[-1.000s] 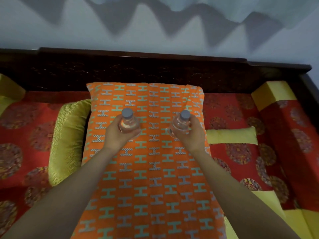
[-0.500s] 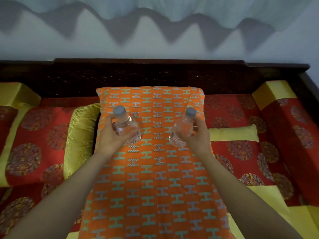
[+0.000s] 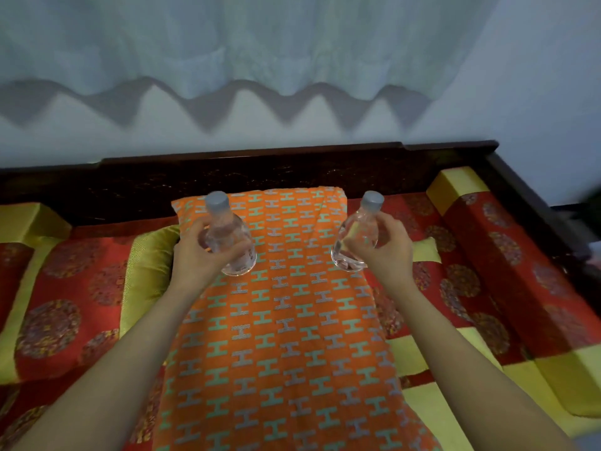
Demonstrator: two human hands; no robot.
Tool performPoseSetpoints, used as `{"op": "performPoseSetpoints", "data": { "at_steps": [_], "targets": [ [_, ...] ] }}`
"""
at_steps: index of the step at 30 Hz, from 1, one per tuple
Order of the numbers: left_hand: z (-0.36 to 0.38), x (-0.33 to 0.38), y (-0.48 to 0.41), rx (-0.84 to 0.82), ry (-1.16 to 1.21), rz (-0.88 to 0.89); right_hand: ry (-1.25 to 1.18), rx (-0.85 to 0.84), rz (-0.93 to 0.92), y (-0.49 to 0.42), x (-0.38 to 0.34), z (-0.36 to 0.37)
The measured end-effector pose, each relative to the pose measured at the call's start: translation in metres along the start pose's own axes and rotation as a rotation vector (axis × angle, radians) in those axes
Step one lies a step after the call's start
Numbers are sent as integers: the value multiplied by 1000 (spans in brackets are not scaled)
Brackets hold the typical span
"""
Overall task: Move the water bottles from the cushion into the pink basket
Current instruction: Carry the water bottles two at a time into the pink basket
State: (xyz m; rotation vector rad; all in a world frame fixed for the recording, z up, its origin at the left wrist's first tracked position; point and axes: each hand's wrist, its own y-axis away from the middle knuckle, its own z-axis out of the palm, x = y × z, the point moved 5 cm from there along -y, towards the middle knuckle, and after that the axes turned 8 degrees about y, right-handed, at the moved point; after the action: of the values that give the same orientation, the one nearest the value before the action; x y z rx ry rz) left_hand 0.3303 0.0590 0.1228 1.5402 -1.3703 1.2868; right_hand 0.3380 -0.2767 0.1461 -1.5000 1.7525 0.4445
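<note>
Left hand (image 3: 195, 258) and right hand (image 3: 387, 252) each grasp 1 upright clear plastic water bottle, left bottle (image 3: 229, 239) and right bottle (image 3: 356, 237), above the orange patterned cushion (image 3: 286, 336); pink basket unseen.

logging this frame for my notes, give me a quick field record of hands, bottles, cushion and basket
left hand: gripping the left bottle
right hand: gripping the right bottle
bottles: clear, grey caps, both upright and lifted above the cushion
cushion: orange with an H pattern, nothing lying on it
pink basket: not in view
</note>
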Motion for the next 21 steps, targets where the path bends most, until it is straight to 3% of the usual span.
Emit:
{"op": "performPoseSetpoints", "data": {
  "at_steps": [10,21],
  "targets": [
    [41,74,25,-72,89,120,37,154,34,46,6,-107],
    [168,132,96,-408,166,151,132,346,230,141,89,-273]
  ]
}}
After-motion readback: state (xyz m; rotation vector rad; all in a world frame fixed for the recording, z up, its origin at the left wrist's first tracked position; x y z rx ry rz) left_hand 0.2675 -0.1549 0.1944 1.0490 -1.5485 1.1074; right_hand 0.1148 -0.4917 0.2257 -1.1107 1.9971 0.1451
